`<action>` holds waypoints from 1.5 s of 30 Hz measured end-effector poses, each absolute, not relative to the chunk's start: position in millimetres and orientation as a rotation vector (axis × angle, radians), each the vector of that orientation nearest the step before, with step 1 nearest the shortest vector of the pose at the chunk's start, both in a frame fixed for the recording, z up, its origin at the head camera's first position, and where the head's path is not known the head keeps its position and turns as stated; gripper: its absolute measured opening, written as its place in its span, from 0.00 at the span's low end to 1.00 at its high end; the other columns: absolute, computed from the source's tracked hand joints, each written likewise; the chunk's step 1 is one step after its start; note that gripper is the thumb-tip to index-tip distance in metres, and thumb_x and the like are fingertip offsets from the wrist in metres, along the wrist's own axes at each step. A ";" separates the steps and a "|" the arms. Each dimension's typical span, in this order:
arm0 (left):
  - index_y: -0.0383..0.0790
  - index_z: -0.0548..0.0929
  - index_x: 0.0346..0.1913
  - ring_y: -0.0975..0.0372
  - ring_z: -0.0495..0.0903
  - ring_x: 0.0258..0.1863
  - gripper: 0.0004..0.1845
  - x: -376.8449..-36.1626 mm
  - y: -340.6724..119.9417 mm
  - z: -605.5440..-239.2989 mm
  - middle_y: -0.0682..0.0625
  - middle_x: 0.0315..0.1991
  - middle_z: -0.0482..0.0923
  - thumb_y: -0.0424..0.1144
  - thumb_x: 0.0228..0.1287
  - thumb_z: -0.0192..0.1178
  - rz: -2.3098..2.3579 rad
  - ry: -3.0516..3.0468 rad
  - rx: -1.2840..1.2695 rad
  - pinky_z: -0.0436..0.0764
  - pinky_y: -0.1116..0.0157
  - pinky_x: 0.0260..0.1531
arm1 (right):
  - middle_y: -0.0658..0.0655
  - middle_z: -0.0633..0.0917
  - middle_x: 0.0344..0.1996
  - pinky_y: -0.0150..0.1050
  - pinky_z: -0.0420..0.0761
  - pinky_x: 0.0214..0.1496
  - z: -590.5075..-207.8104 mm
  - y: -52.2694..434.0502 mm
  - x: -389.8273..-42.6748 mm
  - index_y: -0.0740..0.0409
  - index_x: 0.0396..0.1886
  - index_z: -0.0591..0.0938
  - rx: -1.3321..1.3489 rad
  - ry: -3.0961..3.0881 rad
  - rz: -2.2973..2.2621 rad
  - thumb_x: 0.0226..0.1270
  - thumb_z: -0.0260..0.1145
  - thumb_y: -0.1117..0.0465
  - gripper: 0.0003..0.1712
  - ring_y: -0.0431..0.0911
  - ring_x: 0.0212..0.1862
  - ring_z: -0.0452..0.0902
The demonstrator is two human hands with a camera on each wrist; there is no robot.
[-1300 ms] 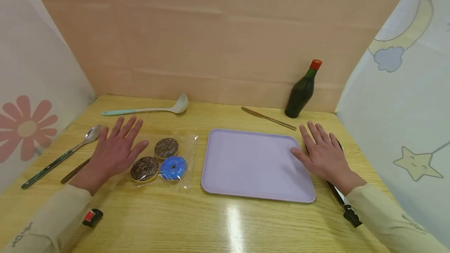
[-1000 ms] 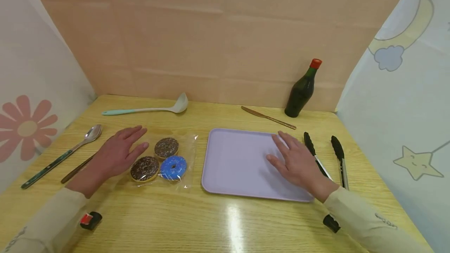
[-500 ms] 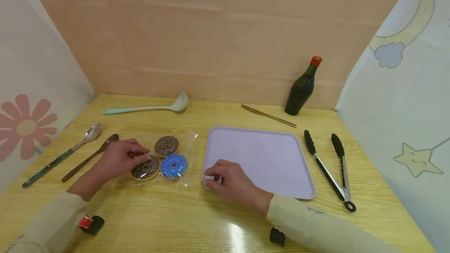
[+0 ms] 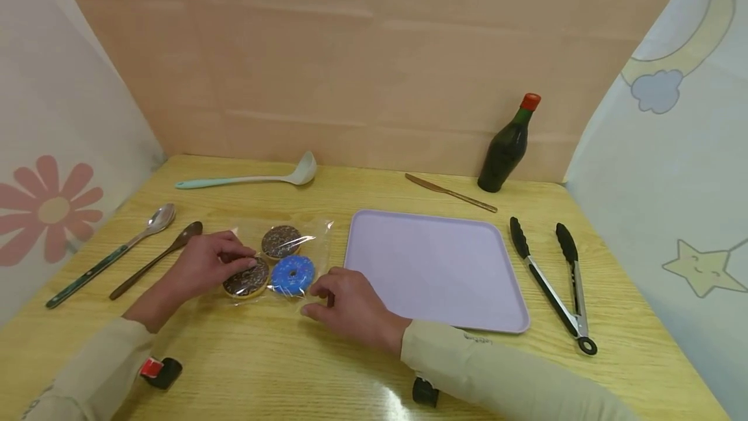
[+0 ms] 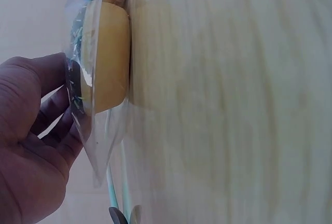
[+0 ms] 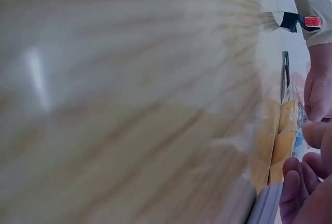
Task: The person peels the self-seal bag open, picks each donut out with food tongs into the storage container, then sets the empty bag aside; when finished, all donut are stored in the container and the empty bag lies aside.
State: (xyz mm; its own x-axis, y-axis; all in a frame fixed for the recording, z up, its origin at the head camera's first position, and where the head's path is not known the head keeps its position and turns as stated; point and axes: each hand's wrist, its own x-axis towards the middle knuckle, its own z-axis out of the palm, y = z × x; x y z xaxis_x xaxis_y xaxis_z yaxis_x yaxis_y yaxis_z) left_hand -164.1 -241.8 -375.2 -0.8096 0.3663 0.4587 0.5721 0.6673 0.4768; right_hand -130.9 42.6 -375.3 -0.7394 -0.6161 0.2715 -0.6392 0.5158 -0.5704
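A clear plastic bag [image 4: 315, 236] holds three doughnuts: a front chocolate one [image 4: 245, 284], a rear chocolate one [image 4: 282, 241] and a blue-iced one [image 4: 285, 280]. At the bag's left side my left hand [image 4: 201, 264] pinches it over the front chocolate doughnut, thumb and fingers curled on the film. In the left wrist view the bag's corner stands off the tabletop beside that hand [image 5: 31, 110]. My right hand [image 4: 353, 310] is at the bag's right edge, thumb and fingers bent loosely and apart, its wrist in front of the lilac tray [image 4: 438, 271].
Tongs [image 4: 552, 291] lie spread right of the tray. Behind it are a copper-coloured knife [image 4: 450, 192] and a dark bottle [image 4: 504, 154] with a red cap. A ladle [image 4: 300, 171] lies at the back left. A green-handled spoon [image 4: 99, 268] and a wooden spoon [image 4: 149, 267] lie far left.
My right hand has swept left from beside the tongs, across the tray, to the bag's right edge. My left hand has lowered and curled its fingers onto the bag's left side.
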 end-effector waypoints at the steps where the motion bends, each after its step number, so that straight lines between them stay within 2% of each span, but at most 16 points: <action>1: 0.40 0.89 0.31 0.70 0.69 0.20 0.05 -163.9 -241.8 -375.3 0.61 0.26 0.77 0.31 0.49 0.72 -0.895 -2.559 -0.744 0.70 0.69 0.18 | 0.46 0.80 0.29 0.24 0.70 0.32 -375.4 41.8 -131.3 0.56 0.36 0.86 1.119 -2.700 1.034 0.59 0.72 0.56 0.10 0.34 0.28 0.71; 6: 0.41 0.89 0.30 0.70 0.70 0.21 0.05 -163.7 -241.6 -375.8 0.61 0.26 0.76 0.29 0.49 0.72 -0.903 -2.562 -0.741 0.70 0.69 0.19 | 0.41 0.78 0.26 0.25 0.71 0.30 -376.6 42.5 -132.0 0.54 0.31 0.87 1.102 -2.701 1.157 0.62 0.69 0.61 0.03 0.32 0.27 0.70; 18: 0.41 0.89 0.29 0.70 0.72 0.21 0.04 -165.0 -241.2 -373.8 0.60 0.25 0.75 0.28 0.50 0.71 -0.930 -2.595 -0.741 0.73 0.68 0.20 | 0.44 0.80 0.27 0.28 0.74 0.30 -381.6 49.9 -132.5 0.58 0.31 0.86 1.051 -2.630 1.410 0.62 0.65 0.67 0.04 0.33 0.27 0.72; 28: 0.39 0.89 0.28 0.70 0.73 0.21 0.04 -168.7 -242.8 -376.3 0.60 0.25 0.76 0.28 0.51 0.70 -0.959 -2.614 -0.741 0.73 0.68 0.20 | 0.45 0.81 0.25 0.30 0.75 0.30 -385.3 59.2 -132.2 0.58 0.28 0.86 1.040 -2.586 1.463 0.60 0.66 0.69 0.05 0.34 0.27 0.73; 39: 0.39 0.89 0.29 0.69 0.74 0.23 0.04 -167.1 -242.2 -374.3 0.59 0.26 0.76 0.27 0.52 0.70 -0.983 -2.629 -0.729 0.74 0.68 0.21 | 0.43 0.80 0.22 0.32 0.74 0.28 -385.1 68.2 -133.4 0.57 0.24 0.86 0.971 -2.639 1.452 0.60 0.68 0.67 0.06 0.35 0.25 0.72; 45: 0.40 0.89 0.29 0.67 0.75 0.23 0.04 -164.9 -241.3 -372.1 0.58 0.26 0.76 0.28 0.52 0.70 -1.005 -2.631 -0.727 0.74 0.68 0.21 | 0.43 0.80 0.24 0.33 0.74 0.29 -380.9 69.9 -135.8 0.57 0.29 0.85 0.950 -2.712 1.466 0.61 0.68 0.62 0.03 0.37 0.26 0.73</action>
